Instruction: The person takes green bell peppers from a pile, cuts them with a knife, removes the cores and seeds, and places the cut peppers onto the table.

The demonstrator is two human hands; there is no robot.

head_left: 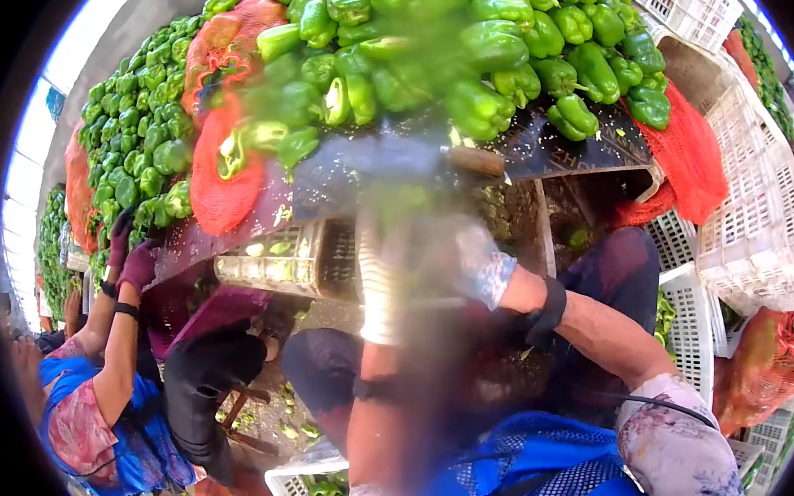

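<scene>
My left hand (376,278), in a white striped glove, reaches forward in front of the table edge. A blurred green shape (399,201), which looks like a bell pepper, is at its fingertips; whether it is held is hidden by a smear across the view. My right hand (477,261), in a pale glove with a bluish cuff, is close to the left one, its fingers smeared too. Beyond both hands a knife with a wooden handle (475,160) lies on the dark tabletop (532,147). A large heap of green bell peppers (497,47) covers the table behind it.
Red mesh sacks (690,147) lie at both sides of the heap. White plastic crates (759,195) stack up on the right, and another crate (275,258) sits under the table edge. At left, a co-worker's purple-gloved hands (138,261) are by more peppers (142,136).
</scene>
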